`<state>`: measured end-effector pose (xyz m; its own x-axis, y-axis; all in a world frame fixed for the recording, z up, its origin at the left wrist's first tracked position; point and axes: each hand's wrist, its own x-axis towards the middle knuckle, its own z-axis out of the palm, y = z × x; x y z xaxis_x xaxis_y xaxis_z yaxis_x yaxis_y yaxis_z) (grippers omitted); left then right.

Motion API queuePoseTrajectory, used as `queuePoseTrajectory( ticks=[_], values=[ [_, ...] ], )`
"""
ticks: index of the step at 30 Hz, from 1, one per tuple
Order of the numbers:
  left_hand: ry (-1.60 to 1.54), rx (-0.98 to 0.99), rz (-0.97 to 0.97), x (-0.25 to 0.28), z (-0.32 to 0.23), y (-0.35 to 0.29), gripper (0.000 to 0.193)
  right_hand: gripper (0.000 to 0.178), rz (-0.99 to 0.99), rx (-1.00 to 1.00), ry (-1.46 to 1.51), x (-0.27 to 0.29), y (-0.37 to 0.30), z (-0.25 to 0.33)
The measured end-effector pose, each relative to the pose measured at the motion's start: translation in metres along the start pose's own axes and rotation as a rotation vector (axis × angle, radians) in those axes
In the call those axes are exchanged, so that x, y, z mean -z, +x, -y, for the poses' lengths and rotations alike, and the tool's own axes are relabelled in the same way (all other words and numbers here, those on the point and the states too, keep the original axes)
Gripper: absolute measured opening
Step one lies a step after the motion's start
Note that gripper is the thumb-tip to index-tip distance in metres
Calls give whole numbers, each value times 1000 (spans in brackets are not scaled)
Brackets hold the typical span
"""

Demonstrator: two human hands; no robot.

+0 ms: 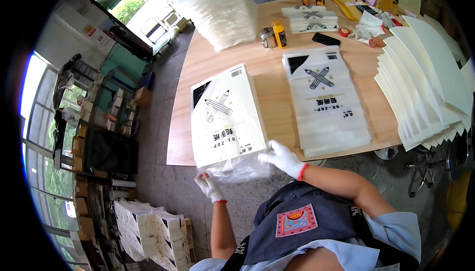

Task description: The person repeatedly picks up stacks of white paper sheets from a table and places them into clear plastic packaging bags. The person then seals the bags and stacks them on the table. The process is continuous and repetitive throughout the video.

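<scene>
A clear plastic bag [232, 169] with a stack of white paper [225, 117] inside lies at the table's near left edge. Crossed pencils and black lettering are printed on its front, and its loose, crinkled mouth hangs over the edge toward me. My left hand [210, 188], in a white glove with a red cuff, pinches the left corner of that loose mouth. At the right corner, my gloved right hand [283, 159] touches the plastic with thumb and fingers apart. To the right lies a flat pile of printed plastic bags [329, 117].
Tall stacks of clear bags [217, 11] and cream paper sheets [420, 78] flank the table [267, 93]. Farther back are orange bottles [280, 34], a glass jar [267, 37], a black phone [326, 39] and red-handled scissors [346, 31]. White packs [148, 229] stand on the floor at left.
</scene>
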<state>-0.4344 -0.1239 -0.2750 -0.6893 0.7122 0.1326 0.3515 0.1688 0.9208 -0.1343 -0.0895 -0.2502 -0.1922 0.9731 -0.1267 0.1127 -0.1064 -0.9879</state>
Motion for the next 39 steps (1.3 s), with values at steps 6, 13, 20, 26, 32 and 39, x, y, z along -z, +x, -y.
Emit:
queuePoseTrajectory(
  ticks=[6, 13, 20, 26, 32, 39],
  values=[
    [426, 334, 868, -79, 77, -103, 33, 24, 243, -326, 181, 54, -84, -26],
    [143, -830, 1140, -204, -113, -188, 13, 24, -132, -467, 32, 131, -168, -87],
    [479, -977, 1138, -305, -142, -199, 18, 24, -284, -417, 171, 132, -199, -89],
    [324, -979, 1185, -320, -131, -179, 23, 23, -321, -356, 284, 153, -180, -70],
    [218, -960, 1281, -324, -184, -178, 22, 54, -567, 83, 135, 204, -57, -72],
    [-968, 193, 1313, -303, -281, -146, 35, 67, -544, -462, -747, 229, -71, -87]
  ],
)
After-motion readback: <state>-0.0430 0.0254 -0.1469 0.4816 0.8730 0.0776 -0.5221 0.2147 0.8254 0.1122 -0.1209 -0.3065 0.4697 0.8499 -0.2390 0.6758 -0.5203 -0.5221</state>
